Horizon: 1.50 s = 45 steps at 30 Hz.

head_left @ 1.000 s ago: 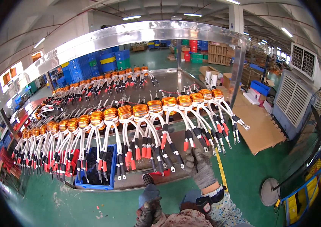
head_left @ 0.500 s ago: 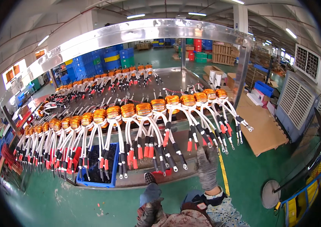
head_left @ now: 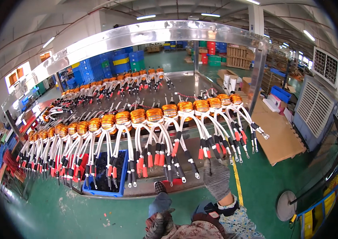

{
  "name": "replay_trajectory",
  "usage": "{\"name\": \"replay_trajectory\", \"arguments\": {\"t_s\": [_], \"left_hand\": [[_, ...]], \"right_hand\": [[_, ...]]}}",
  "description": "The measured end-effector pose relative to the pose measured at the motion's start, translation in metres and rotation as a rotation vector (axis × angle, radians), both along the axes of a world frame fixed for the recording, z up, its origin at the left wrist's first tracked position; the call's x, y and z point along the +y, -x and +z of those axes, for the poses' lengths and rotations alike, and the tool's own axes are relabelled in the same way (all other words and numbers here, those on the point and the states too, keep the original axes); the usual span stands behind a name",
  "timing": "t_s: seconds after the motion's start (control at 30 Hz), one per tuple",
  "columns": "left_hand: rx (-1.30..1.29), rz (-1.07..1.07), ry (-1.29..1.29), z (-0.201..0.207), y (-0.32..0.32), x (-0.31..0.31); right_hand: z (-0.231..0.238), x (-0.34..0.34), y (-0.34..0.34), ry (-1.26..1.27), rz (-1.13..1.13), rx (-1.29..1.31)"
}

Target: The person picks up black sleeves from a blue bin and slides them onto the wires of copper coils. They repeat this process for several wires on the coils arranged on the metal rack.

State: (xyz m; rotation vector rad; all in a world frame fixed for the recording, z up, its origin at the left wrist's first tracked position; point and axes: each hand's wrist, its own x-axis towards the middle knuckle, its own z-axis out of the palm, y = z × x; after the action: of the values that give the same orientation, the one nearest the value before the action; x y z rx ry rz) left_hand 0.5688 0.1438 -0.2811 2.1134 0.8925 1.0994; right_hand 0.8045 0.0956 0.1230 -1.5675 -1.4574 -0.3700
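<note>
Along the near edge of the metal rack hangs a row of orange copper-wound coils (head_left: 154, 115) with white leads. Their ends carry black and red sleeves and ring terminals. My right hand (head_left: 217, 179), in a grey knitted glove, is raised just below the hanging red-sleeved lead ends (head_left: 201, 153) right of the middle. Its thumb stands apart from the fingers, and the fingertips are close to or touching the leads; I see nothing clearly gripped. Low in front of my body is my left hand (head_left: 160, 224), also gloved, away from the coils. Its fingers are partly hidden.
A blue bin (head_left: 124, 173) with dark pieces sits below the near row. A second row of coils (head_left: 127, 75) lies across the rack's far side. At the right are flattened cardboard (head_left: 278, 135), an air cooler (head_left: 316, 105) and a fan base (head_left: 287, 205).
My right hand has dropped slightly and its fingers look less stretched upward. The whole view has shifted a little. My left hand stays low near my body.
</note>
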Motion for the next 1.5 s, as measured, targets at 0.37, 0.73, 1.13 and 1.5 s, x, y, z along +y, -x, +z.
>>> {"name": "replay_trajectory", "arguments": {"t_s": [0.37,0.73,1.13,1.5], "left_hand": [[0.161,0.087,0.183,0.070,-0.018,-0.013],[-0.808,-0.116,0.908,0.217,-0.014,-0.102],[-0.720,-0.208,1.082,0.297,-0.005,-0.107],[-0.730,-0.200,1.011,0.291,-0.004,-0.110]], "right_hand": [[-0.009,0.013,-0.022,0.164,1.016,1.882],[-0.011,0.007,-0.023,0.192,1.108,1.895],[-0.061,-0.067,0.081,0.501,0.768,0.157],[-0.105,-0.069,0.092,0.275,0.919,0.054]]}}
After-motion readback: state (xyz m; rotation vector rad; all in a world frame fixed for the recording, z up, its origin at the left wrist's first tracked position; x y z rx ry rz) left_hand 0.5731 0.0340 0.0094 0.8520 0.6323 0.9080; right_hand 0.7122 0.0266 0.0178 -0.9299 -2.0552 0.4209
